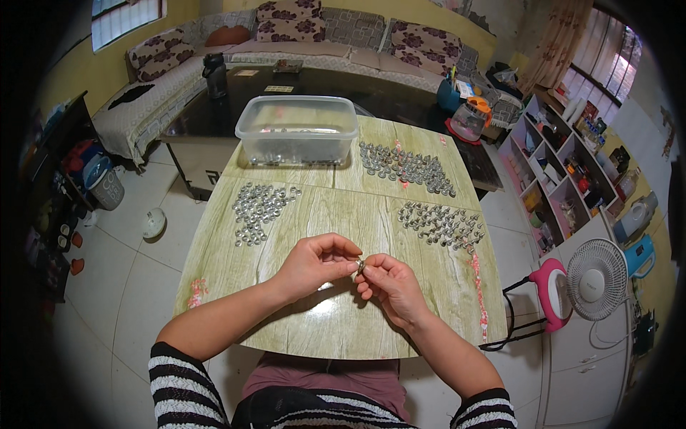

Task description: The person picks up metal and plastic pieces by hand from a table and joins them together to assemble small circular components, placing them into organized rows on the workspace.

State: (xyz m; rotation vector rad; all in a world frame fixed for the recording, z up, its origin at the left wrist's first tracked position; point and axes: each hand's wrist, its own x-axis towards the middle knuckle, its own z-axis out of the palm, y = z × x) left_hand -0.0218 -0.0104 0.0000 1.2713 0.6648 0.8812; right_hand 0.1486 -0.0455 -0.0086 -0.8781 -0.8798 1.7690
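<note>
My left hand (319, 266) and my right hand (391, 287) meet over the near middle of the table. Between their pinched fingertips is a small silvery metal part (361, 265), gripped from both sides; the fingers partly cover it, so its exact kind does not show. Left of centre lie many small, round, shiny metal pieces (259, 209), spread in a loose patch. To the right stand two groups of small metal parts with upright stems, a farther group (409, 169) and a nearer group (441, 226).
A translucent plastic box (296, 151) with small metal pieces inside stands at the table's far side. Red and white scraps (479, 297) mark the wood-patterned table (314, 207). Beyond is a dark table (389, 100). A white fan (594, 280) stands at the right.
</note>
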